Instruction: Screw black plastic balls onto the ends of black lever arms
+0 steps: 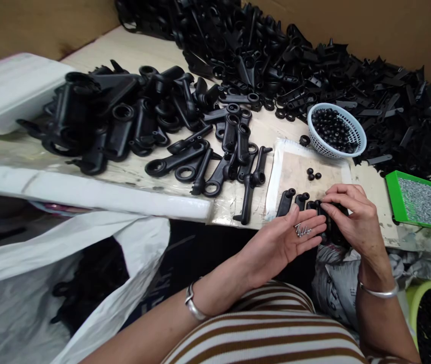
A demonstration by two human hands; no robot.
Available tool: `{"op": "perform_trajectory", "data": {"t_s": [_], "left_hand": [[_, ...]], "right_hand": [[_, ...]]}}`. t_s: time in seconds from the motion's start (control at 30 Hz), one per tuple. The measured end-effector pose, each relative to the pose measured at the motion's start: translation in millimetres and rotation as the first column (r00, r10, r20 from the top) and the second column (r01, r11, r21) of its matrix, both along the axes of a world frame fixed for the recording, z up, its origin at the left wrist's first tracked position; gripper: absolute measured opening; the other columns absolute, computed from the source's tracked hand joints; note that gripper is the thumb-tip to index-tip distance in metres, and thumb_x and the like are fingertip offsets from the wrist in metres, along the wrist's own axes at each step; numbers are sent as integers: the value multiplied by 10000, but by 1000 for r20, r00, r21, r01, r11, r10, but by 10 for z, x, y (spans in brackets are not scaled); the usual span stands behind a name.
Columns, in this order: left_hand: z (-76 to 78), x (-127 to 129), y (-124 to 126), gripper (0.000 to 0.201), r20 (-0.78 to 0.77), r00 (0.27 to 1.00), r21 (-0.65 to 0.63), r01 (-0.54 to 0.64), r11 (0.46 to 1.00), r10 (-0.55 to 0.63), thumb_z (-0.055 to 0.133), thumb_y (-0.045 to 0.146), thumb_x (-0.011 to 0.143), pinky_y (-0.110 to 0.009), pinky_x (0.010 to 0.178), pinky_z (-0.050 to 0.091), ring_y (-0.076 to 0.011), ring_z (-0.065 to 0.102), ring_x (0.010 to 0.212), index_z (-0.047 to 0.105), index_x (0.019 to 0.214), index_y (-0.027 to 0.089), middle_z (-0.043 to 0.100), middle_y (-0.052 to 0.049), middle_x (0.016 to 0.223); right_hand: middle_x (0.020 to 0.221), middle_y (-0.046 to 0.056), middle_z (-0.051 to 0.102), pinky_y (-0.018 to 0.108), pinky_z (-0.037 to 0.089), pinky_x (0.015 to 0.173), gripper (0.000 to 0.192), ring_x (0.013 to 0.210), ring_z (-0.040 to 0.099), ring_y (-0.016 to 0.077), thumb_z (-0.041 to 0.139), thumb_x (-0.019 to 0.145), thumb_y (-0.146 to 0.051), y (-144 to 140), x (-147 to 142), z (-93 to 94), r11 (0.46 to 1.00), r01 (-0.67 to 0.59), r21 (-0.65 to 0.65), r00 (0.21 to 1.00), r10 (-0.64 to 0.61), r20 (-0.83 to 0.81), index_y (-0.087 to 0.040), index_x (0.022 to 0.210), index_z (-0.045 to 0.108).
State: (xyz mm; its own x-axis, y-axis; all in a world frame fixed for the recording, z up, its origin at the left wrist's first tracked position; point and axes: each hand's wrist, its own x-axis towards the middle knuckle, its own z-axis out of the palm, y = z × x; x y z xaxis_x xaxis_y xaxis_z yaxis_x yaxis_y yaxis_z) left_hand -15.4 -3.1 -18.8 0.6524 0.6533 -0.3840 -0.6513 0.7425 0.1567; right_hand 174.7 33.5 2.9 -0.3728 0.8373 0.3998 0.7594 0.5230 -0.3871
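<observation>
My left hand (282, 242) is turned palm up with its fingers stretched out, and several small silver screws (302, 230) rest on them. Just right of it, my right hand (354, 212) has thumb and forefinger pinched together over the black plastic handles at the table's front edge. Whatever sits between those fingertips is too small to make out. Two black plastic handles (286, 202) stand in a row left of my fingers; others in the row are partly hidden by my hands. Behind them, three black round knobs (311, 175) lie on a white-edged board (287, 167).
A pale blue basket (357, 134) holds black knobs. A green tray (395, 194) of screws stands at right. Loose black handles (177, 156) cover the table's left, with a large heap of black parts (295, 65) behind. A yellow-green tub (415, 303) sits lower right, a white sack (143, 242) lower left.
</observation>
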Motion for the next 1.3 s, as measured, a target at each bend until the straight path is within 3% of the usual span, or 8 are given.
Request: {"op": "perform_trajectory", "data": {"t_s": [0.47,0.6,0.73,0.97,1.3], "left_hand": [[-33,-23,-15,372,23,1000,65,-2,998,1,557,408,963,-445,1139,336,-285,546,1278,654,1131,90,619,-186,1296],[-47,-23,-16,390,33,999,49,-18,999,16,514,422,981,-422,1113,370,-274,563,1254,664,1129,93,620,-176,1295],[-55,-15,-18,390,82,996,65,-37,997,32,515,448,977,-392,1118,361,-254,540,1271,684,1097,117,632,-141,1280],[-25,0,-20,457,62,997,74,-51,996,46,399,467,1014,-313,1052,392,-197,580,1159,665,1103,106,634,-136,1239],[-71,10,-49,415,105,994,96,-42,994,32,583,474,933,-322,1031,397,-183,606,1030,680,1097,105,661,-96,1054]], "right_hand": [[932,58,677,407,505,844,82,926,606,202,637,872,-210,20,-15,-3,1000,19,-23,1000,-19,11,-212,908,710],[949,55,670,376,512,825,121,914,614,190,640,868,-185,-133,1,138,999,25,-36,1000,-26,-18,-227,959,708],[960,41,657,313,523,753,211,885,616,161,624,867,-116,-357,-41,214,987,-78,-139,996,72,-45,-244,1024,684],[973,58,670,343,516,804,314,910,585,177,611,852,-45,-510,-250,81,994,-98,-48,995,99,21,-218,1111,649],[928,43,707,352,523,762,251,862,612,172,570,878,-47,-475,-262,47,991,-121,-49,992,120,-29,-225,1039,644]]}}
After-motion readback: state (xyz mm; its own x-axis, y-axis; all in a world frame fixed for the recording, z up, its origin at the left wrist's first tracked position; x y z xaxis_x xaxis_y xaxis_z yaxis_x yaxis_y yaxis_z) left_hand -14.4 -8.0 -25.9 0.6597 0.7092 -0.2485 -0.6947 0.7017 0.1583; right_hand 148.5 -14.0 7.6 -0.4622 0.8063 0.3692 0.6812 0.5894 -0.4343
